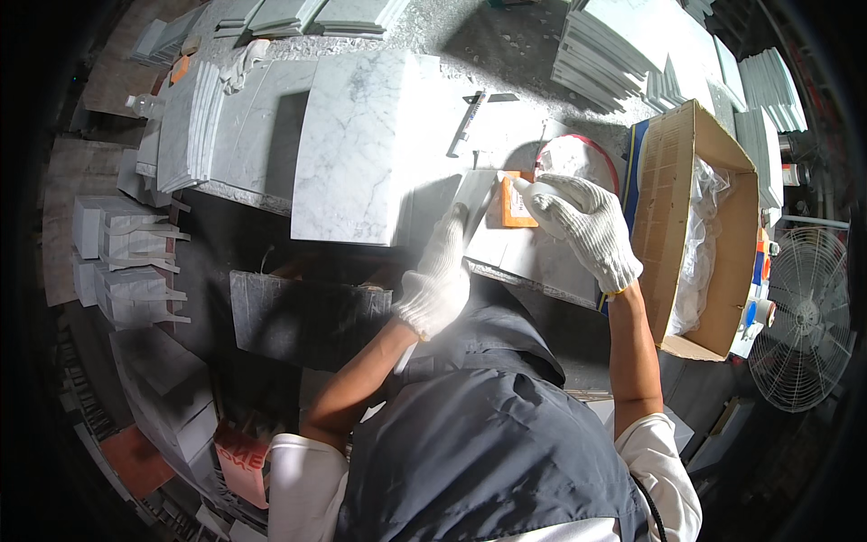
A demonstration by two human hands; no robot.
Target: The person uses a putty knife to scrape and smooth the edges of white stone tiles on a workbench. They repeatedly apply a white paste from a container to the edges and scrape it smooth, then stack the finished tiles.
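White knitted cotton is worn on both hands. The left hand (437, 275) is laid with nearly straight fingers along the near left edge of one narrow grey slab (480, 191), which is found just past twelve o'clock from the middle of the view. The right hand (585, 221) is held toward two o'clock with its fingers bent and thumb and forefinger brought close together, just beside one orange block (513, 204). Whether the slab is gripped, or anything small pinched, cannot be told from this angle.

Part of the orange block is hidden by the right hand, as is the lower part of one red-rimmed round dish (578, 163) behind it. At three o'clock, near the right forearm, the bench side is crowded by one cardboard box (664, 194), with clear plastic wrap (700, 244) inside; farther out, one round wire-caged fan (804, 316) is seen.

At twelve o'clock one white marker pen (470, 125) is laid beside one dark flat piece (502, 97) (much is washed out by glare there). At eleven, one veined marble slab (348, 149) is set near the left hand, and three tile piles (361, 16) are lined up beyond it. At ten, one row of leaning tiles (191, 126) is placed; at nine, two strapped white bundles (126, 285) are stacked.
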